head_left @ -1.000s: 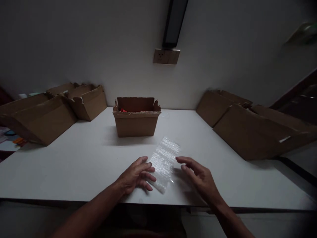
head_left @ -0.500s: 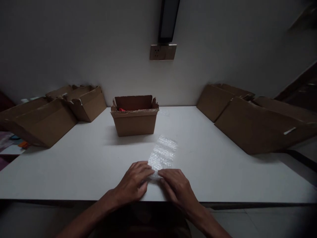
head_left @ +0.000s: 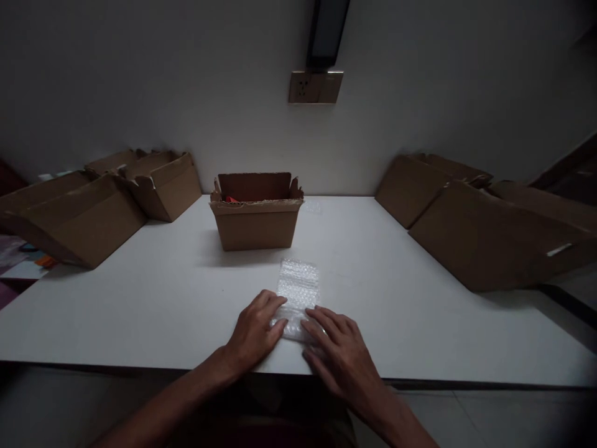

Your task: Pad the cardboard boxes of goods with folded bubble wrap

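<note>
A small sheet of clear bubble wrap [head_left: 298, 287] lies flat on the white table [head_left: 163, 298], lengthwise away from me. My left hand [head_left: 255, 330] rests palm down with its fingers stretched out on the sheet's near left corner. My right hand [head_left: 339, 356] lies flat too, fingertips pressing the near right corner. Neither hand grips anything. Behind the sheet stands an open brown cardboard box [head_left: 254, 214] with something red just showing inside.
Cardboard boxes lie tipped on their sides at the left [head_left: 88, 205] and right [head_left: 485, 230] of the table. A wall socket [head_left: 316, 86] sits on the wall above. The table's front edge runs just under my wrists.
The bubble wrap was slanted to the right; it now lies straight and nearer the middle. My right hand came in from the side and settled flat on its near end.
</note>
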`<action>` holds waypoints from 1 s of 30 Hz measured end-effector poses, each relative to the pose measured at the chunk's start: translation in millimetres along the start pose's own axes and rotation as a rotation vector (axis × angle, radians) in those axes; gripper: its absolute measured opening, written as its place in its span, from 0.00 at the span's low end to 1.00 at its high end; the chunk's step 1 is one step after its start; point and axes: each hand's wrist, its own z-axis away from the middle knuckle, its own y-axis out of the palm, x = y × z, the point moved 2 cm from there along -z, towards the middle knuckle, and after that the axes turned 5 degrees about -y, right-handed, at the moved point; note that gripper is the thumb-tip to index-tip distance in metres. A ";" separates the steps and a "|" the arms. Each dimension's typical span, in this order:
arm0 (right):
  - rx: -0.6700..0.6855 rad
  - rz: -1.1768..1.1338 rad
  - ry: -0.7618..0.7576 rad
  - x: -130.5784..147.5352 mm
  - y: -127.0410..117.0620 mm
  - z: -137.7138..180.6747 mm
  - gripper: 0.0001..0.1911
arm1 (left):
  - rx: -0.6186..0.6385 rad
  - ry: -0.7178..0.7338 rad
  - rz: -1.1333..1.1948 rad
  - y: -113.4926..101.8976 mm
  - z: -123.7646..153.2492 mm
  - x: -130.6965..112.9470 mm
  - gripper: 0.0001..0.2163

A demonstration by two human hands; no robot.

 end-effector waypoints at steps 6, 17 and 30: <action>-0.025 -0.055 0.036 -6.5 4.2 -15.6 0.12 | 0.001 0.287 -0.126 -8.1 16.2 -5.4 0.17; -0.053 -0.039 0.131 -10.5 -5.4 -4.9 0.19 | 0.028 -0.011 -0.154 -8.1 1.4 -1.0 0.15; 0.080 -0.303 0.234 -11.8 -3.2 -9.8 0.14 | 0.081 0.062 -0.082 -22.4 19.1 -8.8 0.16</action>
